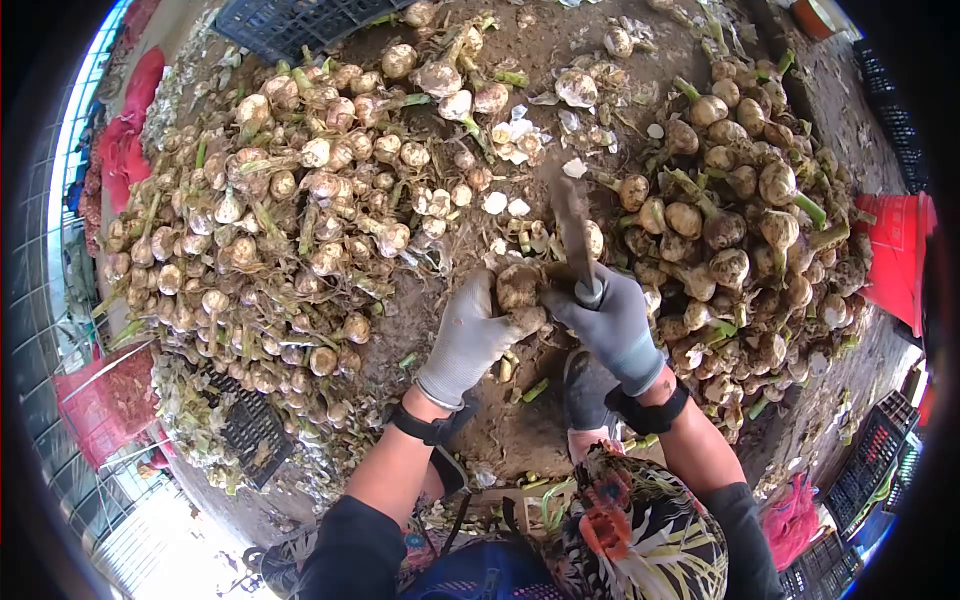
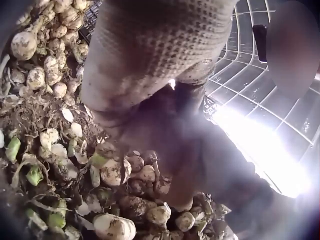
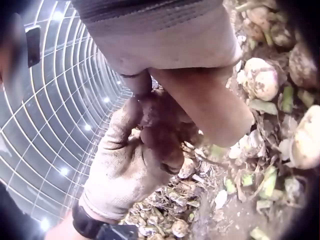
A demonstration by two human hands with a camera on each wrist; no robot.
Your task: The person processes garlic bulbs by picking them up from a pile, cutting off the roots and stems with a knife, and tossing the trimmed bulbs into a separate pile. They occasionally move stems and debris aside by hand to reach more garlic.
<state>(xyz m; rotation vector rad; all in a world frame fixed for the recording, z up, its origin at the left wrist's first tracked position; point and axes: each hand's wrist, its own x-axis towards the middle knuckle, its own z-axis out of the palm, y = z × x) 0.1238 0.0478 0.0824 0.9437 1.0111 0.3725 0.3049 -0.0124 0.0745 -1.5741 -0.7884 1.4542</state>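
My left hand [image 1: 466, 338], in a pale grey work glove, grips a dirt-covered garlic bulb [image 1: 517, 287] in front of the body. Close on its right, my right hand [image 1: 612, 325], gloved too, holds a knife [image 1: 572, 225] by its handle, the dull brown blade pointing away from me. The right thumb comes right up to the bulb. In the right wrist view the blade [image 3: 205, 105] crosses beside the left hand [image 3: 122, 165]. Blur and the glove [image 2: 160, 45] hide most of the grip in the left wrist view.
Heaps of garlic bulbs lie on the left [image 1: 330, 190] and right [image 1: 730, 230], with cut stems and peel between them. A dark blue crate [image 1: 290, 30] stands at the back, a red bucket [image 1: 893, 255] at far right. Below the hands are shoes [image 1: 588, 390].
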